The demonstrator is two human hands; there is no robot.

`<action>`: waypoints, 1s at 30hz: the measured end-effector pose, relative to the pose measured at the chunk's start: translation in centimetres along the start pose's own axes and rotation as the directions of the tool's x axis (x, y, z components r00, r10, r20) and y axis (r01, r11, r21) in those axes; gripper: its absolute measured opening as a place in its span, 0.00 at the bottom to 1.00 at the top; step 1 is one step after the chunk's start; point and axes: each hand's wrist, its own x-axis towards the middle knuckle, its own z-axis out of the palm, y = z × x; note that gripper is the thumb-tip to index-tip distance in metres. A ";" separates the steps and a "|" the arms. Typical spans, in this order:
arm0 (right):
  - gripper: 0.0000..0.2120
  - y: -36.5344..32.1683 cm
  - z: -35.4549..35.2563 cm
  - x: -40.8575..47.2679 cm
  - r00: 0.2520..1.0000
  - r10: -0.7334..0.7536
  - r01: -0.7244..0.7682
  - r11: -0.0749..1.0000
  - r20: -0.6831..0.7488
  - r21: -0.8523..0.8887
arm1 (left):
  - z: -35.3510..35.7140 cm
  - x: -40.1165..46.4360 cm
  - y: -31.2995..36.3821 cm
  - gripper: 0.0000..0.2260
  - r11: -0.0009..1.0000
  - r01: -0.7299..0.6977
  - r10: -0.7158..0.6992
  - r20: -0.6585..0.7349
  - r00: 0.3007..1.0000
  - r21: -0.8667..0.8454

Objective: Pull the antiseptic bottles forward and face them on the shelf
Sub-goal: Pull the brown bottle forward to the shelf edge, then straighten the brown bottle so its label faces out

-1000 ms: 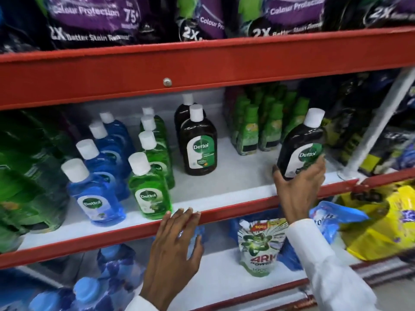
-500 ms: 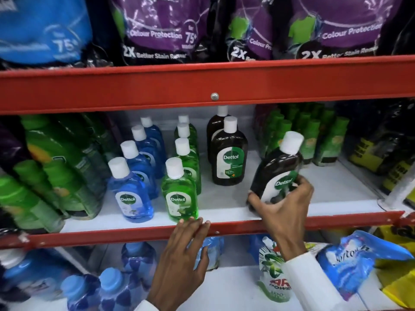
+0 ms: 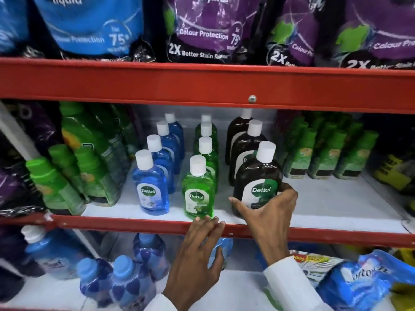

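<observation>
Nearest the camera, the left hand [image 3: 197,250] is lying flat with its fingers [image 3: 210,223] spread loosely over the red shelf lip [image 3: 134,224], gripping nothing. Just beyond, the right hand [image 3: 271,212] is wrapping its fingers [image 3: 288,190] around the lower body of the front brown bottle [image 3: 258,178], which is standing upright at the front of the white shelf [image 3: 336,205], label facing out; the hand is hiding the bottle's base. Beside it, the front green bottle [image 3: 198,191] and front blue bottle [image 3: 150,185] are heading their own rows. Further back, two more brown bottles [image 3: 244,149] are queuing, partly hidden. The green packs [image 3: 323,153] to the right are blurring into shadow.
</observation>
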 end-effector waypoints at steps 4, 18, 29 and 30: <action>0.47 1.2 -1.3 0.1 0.994 -0.032 0.021 0.995 0.108 0.102 | -0.3 0.7 1.3 0.20 0.997 0.021 -0.026 -0.073 0.997 -0.073; 0.12 6.9 -4.0 4.5 0.825 -0.211 0.137 0.975 0.524 0.177 | 0.1 9.5 5.3 0.18 0.874 0.425 -0.402 0.140 0.905 -0.234; 0.11 7.6 -4.0 4.6 0.841 -0.209 0.101 0.967 0.499 0.235 | 0.4 9.8 4.2 0.09 0.880 0.399 -0.373 0.145 0.916 -0.257; 0.11 7.6 -3.9 4.6 0.842 -0.203 0.092 0.967 0.500 0.238 | 0.4 9.9 4.1 0.09 0.881 0.400 -0.374 0.145 0.916 -0.253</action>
